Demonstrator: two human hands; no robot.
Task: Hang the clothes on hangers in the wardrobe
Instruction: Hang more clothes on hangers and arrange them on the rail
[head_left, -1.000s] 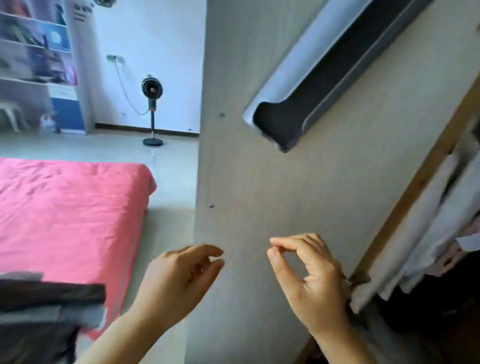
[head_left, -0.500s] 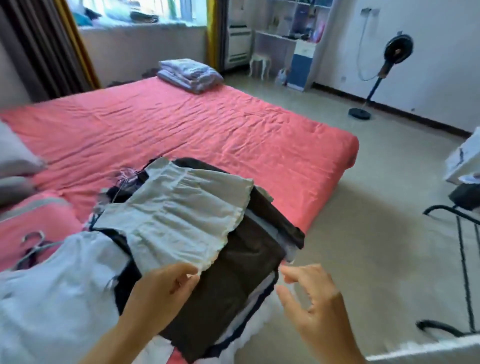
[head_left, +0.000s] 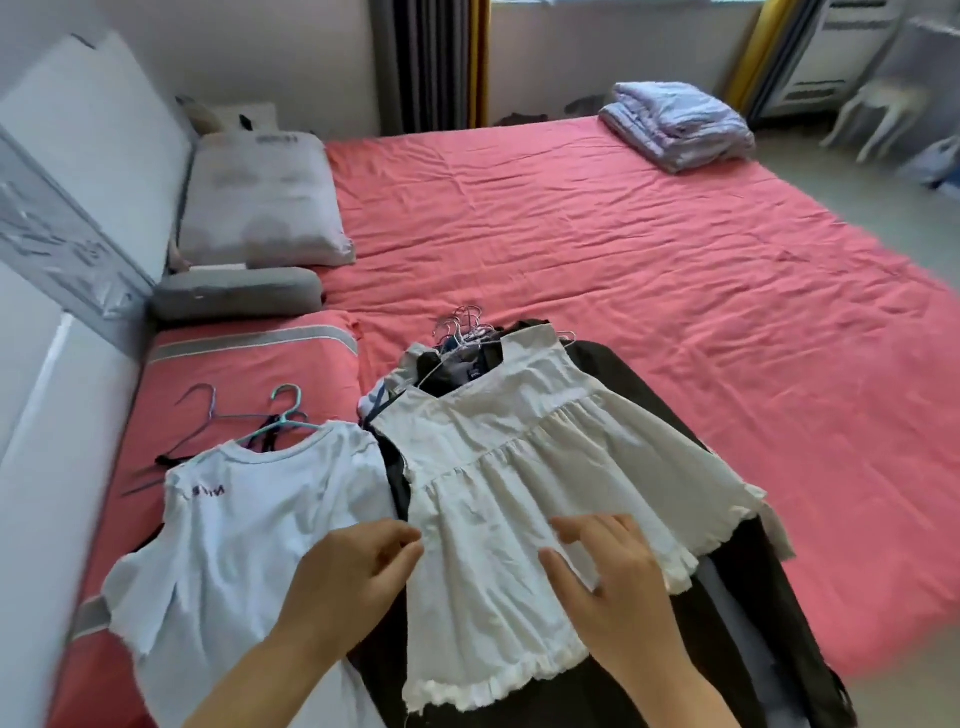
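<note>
The white ruffled dress (head_left: 524, 493) lies topmost on the pile of dark clothes (head_left: 727, 587) on the pink bed (head_left: 649, 260), likely next for a hanger. Beside the dress, the left hand (head_left: 348, 577) touches its edge with loosely curled fingers; whether it pinches, I cannot tell. The right hand (head_left: 618, 587) rests on the dress, fingers spread, while spare hangers (head_left: 244, 426) lie beyond the white T-shirt (head_left: 249, 519).

Head-worn view, close above the bed (head_left: 623, 249), facing forward and down

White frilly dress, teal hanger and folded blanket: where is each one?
White frilly dress (head_left: 524, 467): head view, gathered front.
Teal hanger (head_left: 287, 402): head view, hook.
Folded blanket (head_left: 675, 122): head view, top fold.
</note>
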